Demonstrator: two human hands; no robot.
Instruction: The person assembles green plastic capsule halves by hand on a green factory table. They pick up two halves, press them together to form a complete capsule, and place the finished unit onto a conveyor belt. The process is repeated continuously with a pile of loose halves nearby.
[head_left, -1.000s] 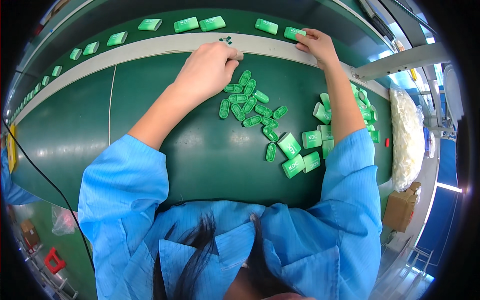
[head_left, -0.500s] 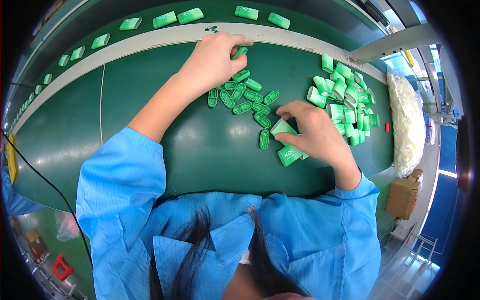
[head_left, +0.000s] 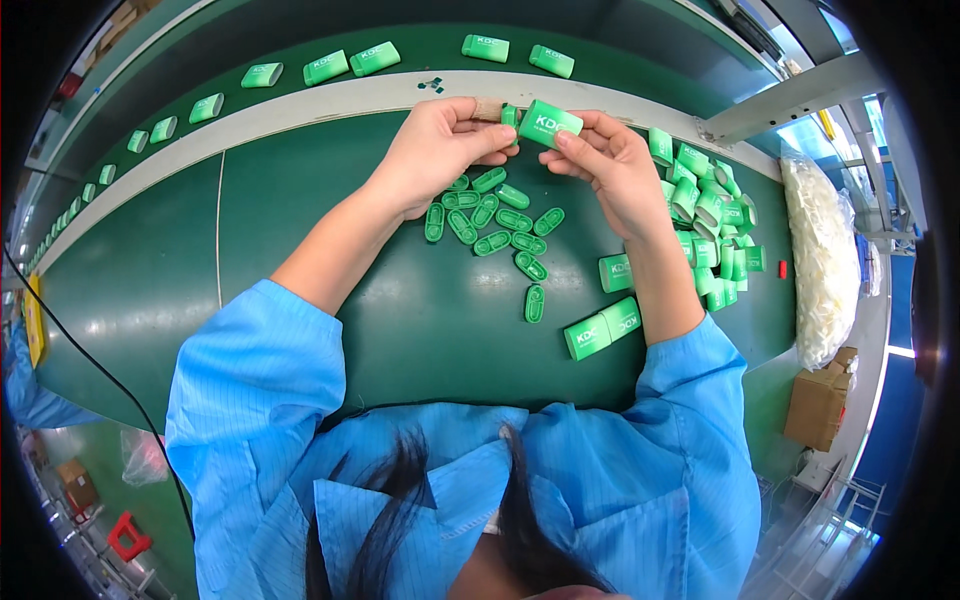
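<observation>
Near the far edge of the green table, my left hand (head_left: 437, 150) pinches a small oval green cap (head_left: 510, 118). Just right of it, my right hand (head_left: 615, 165) grips a flat green plastic shell (head_left: 546, 125) between thumb and fingers. The cap faces the shell's left end; whether they touch, I cannot tell. Below my hands lie several loose oval green caps (head_left: 492, 243), their inner sides mostly up. Under my right wrist sit a few green shells (head_left: 588, 337). A larger heap of green shells (head_left: 708, 208) stands right of my right forearm.
Beyond the pale rail (head_left: 300, 127) runs a green belt carrying a row of green shells (head_left: 375, 58). At the table's right edge lie a clear bag of pale pieces (head_left: 815, 260) and a small red piece (head_left: 783, 269). A black cable (head_left: 95, 365) hangs at left.
My right hand has lifted a green shell from beside the caps and carried it up and away to my left hand. The left hand keeps its cap, now turned toward the shell.
</observation>
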